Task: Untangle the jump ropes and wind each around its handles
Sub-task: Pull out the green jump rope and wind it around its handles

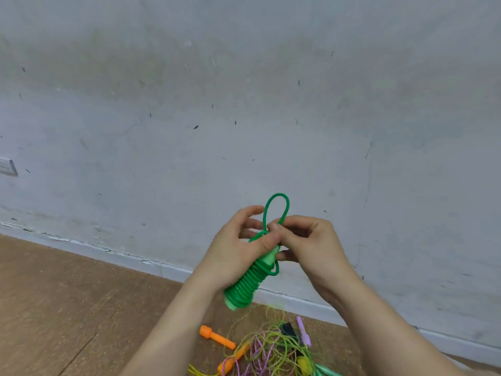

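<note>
Scuffed wall (244, 104), wood floor (67, 294); L hand (238, 253), R hand (311, 240) both tight on green rope (248, 286)

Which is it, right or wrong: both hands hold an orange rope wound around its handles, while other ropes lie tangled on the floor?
Wrong: the head view shows the wound rope is green, not orange. The left hand and right hand hold it; the other ropes lie tangled on the floor.

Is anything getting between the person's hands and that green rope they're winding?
Nothing visible does. The left hand holds the green rope bundle near its top, the right hand pinches its loose loop. The tangled pile lies below on the floor.
</note>
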Demonstrator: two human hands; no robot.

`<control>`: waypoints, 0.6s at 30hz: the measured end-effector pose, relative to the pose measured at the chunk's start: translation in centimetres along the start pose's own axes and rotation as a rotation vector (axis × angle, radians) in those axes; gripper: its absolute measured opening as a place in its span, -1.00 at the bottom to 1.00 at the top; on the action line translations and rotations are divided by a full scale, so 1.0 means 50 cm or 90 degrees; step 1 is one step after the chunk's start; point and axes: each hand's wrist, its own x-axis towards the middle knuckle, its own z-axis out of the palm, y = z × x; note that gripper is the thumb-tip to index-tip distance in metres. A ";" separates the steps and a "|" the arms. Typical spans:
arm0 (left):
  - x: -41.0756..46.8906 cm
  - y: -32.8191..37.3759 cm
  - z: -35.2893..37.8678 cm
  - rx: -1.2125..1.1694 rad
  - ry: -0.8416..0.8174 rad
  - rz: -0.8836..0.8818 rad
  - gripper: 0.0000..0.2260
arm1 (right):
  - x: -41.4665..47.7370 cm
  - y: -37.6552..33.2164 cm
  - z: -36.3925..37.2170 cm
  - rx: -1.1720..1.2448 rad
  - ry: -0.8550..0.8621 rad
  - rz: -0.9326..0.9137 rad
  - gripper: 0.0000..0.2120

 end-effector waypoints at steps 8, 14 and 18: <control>-0.023 0.037 0.056 0.003 -0.279 -0.101 -0.83 | -0.051 -0.029 -0.069 0.022 0.118 0.053 -0.94; -0.017 0.027 0.149 0.169 -0.338 -0.098 -0.69 | -0.096 -0.020 -0.182 -0.080 0.129 0.090 -0.96; -0.009 0.020 0.226 0.032 -0.294 -0.132 -0.53 | -0.091 -0.032 -0.305 -0.279 0.118 0.058 -0.66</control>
